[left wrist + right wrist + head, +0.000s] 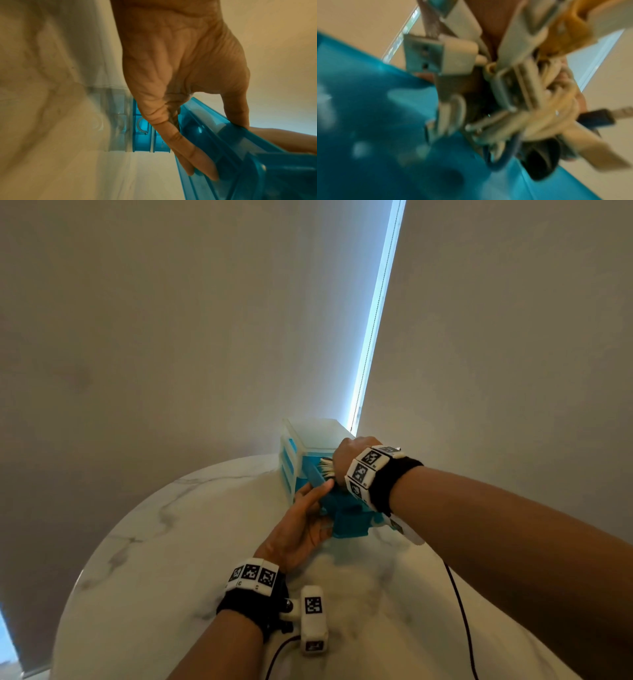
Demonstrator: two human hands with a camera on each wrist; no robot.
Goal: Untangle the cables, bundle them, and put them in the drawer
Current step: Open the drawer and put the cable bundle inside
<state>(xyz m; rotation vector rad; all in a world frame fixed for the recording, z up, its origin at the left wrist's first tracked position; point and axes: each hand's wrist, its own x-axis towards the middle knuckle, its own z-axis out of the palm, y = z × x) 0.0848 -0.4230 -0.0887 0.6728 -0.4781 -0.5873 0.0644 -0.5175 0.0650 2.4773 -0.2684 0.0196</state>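
marble table [154, 559] | blind [513, 337] | bead chain [373, 330]

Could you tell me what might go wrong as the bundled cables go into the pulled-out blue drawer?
1. The cable bundle in the right hand has connectors sticking out in several directions; one could catch on the drawer rim and loosen the bundle.
2. The drawer is pulled far out, steadied only by the left hand; pressing down might tip it or drag the drawer unit.
3. A plug left proud may block closing.
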